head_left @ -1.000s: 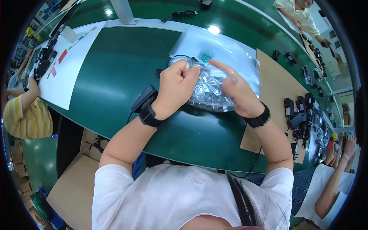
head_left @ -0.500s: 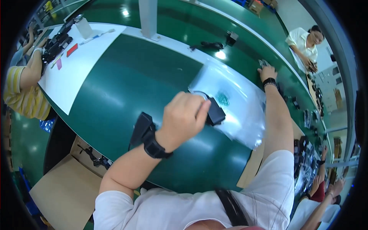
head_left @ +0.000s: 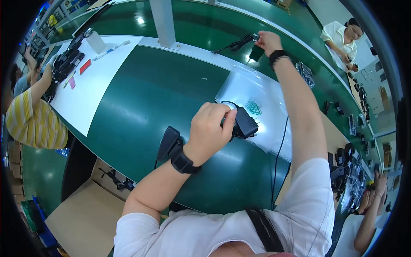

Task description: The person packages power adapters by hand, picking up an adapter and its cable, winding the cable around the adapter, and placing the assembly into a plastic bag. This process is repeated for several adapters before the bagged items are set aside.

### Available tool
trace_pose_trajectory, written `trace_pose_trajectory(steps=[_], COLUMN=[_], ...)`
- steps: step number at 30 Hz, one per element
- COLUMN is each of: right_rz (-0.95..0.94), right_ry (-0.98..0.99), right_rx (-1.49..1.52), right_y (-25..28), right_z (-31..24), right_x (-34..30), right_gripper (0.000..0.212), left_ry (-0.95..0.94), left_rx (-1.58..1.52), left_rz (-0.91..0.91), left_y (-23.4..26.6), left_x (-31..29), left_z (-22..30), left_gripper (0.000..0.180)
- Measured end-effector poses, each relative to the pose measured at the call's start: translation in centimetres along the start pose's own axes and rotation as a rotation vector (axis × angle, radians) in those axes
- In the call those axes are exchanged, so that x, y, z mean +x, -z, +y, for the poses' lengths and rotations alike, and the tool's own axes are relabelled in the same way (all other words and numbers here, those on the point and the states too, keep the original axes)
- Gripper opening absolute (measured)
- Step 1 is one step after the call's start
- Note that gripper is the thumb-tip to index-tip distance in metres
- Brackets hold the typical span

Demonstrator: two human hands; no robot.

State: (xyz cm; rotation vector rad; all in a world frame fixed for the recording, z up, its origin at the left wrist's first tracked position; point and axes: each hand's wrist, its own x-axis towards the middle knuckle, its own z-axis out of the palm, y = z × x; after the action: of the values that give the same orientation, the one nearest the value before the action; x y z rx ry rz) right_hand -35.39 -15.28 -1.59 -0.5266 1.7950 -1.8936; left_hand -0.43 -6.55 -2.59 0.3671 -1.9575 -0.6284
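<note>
My left hand [head_left: 212, 130] is closed around the cord end of a black power adapter [head_left: 247, 123], which has metal plug prongs. The adapter lies over the near-left part of a stack of clear plastic bags [head_left: 274, 100] with a green printed mark. My right hand [head_left: 269, 43] reaches across to the far green surface, fingers closed on another black adapter [head_left: 256, 53], partly hidden by the hand. A coiled black cable [head_left: 239, 43] lies just left of it. A black device [head_left: 168, 143] sits by my left wrist strap.
A bagged item [head_left: 305, 75] lies right of my right forearm. A grey post [head_left: 162, 21] rises at the table's back edge. On the left, a white sheet [head_left: 107, 55] holds a bottle, a brush and black adapters beside a co-worker. A loose black cable [head_left: 280, 150] hangs near my right arm.
My right hand has left the bagged item at the right and moved left to the adapter beside the coiled cable. My left hand stays at its adapter.
</note>
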Motion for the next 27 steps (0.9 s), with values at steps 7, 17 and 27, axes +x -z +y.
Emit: trace_pose_trajectory(steps=[7,17,27], right_rz=[-0.196,-0.47,-0.51], right_ry=[0.347,0.438,0.358], right_rx=[-0.636,-1.269,0.016], right_y=[2.6,-5.0,-1.9], right_z=[-8.7,3.1,-7.3], right_x=[-7.3,-6.3,-11.1], right_gripper=[0.023,0.044,0.025], left_ry=[0.289,-0.165,0.37], left_rx=[-0.163,0.164,-0.214], left_rz=[-0.074,0.098,-0.074], left_y=[-0.2,3.5,0.8], left_x=[0.7,0.2,-0.3], left_z=[1.2,-0.2,-2.2], left_gripper=[0.013,0.011,0.032])
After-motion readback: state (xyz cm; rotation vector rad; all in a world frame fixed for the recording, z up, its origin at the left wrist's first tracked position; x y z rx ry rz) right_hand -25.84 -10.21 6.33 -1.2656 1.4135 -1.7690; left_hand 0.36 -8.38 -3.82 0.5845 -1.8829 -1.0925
